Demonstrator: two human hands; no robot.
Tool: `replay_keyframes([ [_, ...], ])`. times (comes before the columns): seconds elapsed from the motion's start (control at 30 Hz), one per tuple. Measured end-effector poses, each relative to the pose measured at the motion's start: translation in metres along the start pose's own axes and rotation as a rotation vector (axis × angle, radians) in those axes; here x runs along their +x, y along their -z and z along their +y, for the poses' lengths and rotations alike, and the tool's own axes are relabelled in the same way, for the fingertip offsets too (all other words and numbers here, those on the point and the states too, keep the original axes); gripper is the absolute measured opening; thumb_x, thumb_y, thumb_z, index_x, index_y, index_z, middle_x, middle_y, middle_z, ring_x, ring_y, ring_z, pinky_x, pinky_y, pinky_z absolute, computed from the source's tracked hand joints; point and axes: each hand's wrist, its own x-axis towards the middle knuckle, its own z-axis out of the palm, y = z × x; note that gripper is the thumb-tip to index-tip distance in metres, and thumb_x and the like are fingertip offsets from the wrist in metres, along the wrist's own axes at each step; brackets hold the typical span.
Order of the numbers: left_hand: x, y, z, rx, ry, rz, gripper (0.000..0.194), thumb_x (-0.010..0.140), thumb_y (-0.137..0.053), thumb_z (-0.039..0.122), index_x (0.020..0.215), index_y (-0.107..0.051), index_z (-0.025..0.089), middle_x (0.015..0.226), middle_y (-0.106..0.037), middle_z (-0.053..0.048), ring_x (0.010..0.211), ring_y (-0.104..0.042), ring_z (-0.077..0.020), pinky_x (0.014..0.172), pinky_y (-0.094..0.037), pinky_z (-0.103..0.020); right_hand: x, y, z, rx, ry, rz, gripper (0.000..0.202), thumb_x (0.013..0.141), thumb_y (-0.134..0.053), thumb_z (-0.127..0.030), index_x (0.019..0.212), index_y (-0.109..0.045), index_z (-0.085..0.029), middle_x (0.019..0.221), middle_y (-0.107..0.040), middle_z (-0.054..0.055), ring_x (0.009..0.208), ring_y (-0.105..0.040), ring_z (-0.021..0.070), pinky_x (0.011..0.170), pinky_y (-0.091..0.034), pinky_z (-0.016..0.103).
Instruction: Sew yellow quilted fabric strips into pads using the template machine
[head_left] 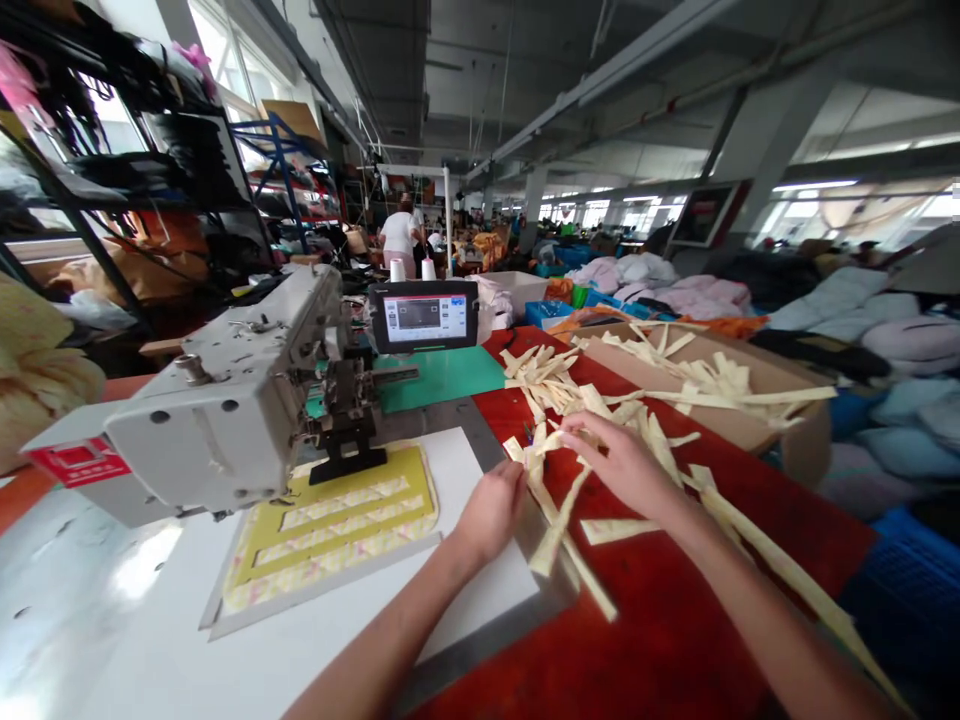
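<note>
My left hand (491,510) is closed, its fingers pinching the end of a pale yellow fabric strip (514,449). To its right, my right hand (611,462) reaches over the pile with thumb and fingers closed on another part of pale yellow strip (553,440). Whether both hands hold one and the same strip, I cannot tell. Loose strips (551,530) lie around and below the fingers. Left of my hands, a yellow template (352,505) with slots lies over patterned pale yellow fabric, under the black clamp (348,455) of a sewing machine (225,400).
A screen (425,318) stands behind the machine, with two thread cones near it. More strips are heaped on the red table (637,620) and in a cardboard box (795,440) at right. Bundled garments (922,330) lie beyond. A person (400,235) stands farther back.
</note>
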Motion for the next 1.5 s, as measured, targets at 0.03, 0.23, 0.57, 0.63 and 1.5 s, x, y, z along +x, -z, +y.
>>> replay_keyframes([
  [0.03,0.004,-0.004,0.001,0.019,-0.011,-0.005,0.026,0.106,-0.036,0.024,0.092,-0.056,0.016,0.096,-0.063,-0.008,0.083,-0.062,-0.0170,0.078,-0.050,-0.029,0.003,0.006,0.004,-0.031,0.022,0.050,0.028,0.103,-0.046,-0.042,0.103,-0.061,-0.019,0.106,-0.065,0.004,0.097,-0.062,0.0116,0.087,-0.047,0.022],
  [0.23,0.005,-0.009,-0.008,0.179,-0.015,-0.060,0.019,0.101,-0.044,0.020,0.089,-0.058,0.016,0.093,-0.061,-0.007,0.078,-0.062,-0.0180,0.071,-0.048,-0.029,0.039,0.050,0.056,-0.179,0.057,0.427,0.024,0.100,-0.048,-0.036,0.105,-0.062,-0.017,0.105,-0.066,0.006,0.096,-0.063,0.0143,0.087,-0.048,0.026],
  [0.57,-0.005,0.006,0.018,0.060,-0.146,-0.017,0.068,0.075,-0.076,0.034,0.137,-0.052,0.015,0.138,-0.053,-0.015,0.127,-0.053,-0.0299,0.112,-0.043,-0.042,0.091,0.095,0.005,0.508,0.160,0.744,0.045,0.082,-0.074,-0.053,0.098,-0.054,-0.017,0.098,-0.066,0.006,0.088,-0.067,0.0119,0.078,-0.056,0.021],
  [0.63,0.006,0.007,0.037,-0.046,-0.128,0.007,0.081,0.076,-0.077,0.045,0.144,-0.045,0.014,0.144,-0.049,-0.017,0.133,-0.048,-0.0314,0.115,-0.039,-0.044,0.087,0.082,-0.026,0.574,0.171,0.519,0.048,0.081,-0.074,-0.055,0.098,-0.053,-0.016,0.096,-0.066,0.005,0.088,-0.068,0.0124,0.078,-0.058,0.021],
  [1.5,0.016,-0.034,0.025,0.356,0.089,0.071,0.043,0.101,-0.046,0.048,0.113,-0.062,0.010,0.113,-0.062,-0.019,0.113,-0.051,-0.0362,0.097,-0.039,-0.054,0.103,0.048,-0.063,0.850,0.045,0.458,0.052,0.081,-0.072,-0.055,0.101,-0.042,-0.018,0.104,-0.066,0.006,0.075,-0.067,0.0116,0.066,-0.062,0.025],
])
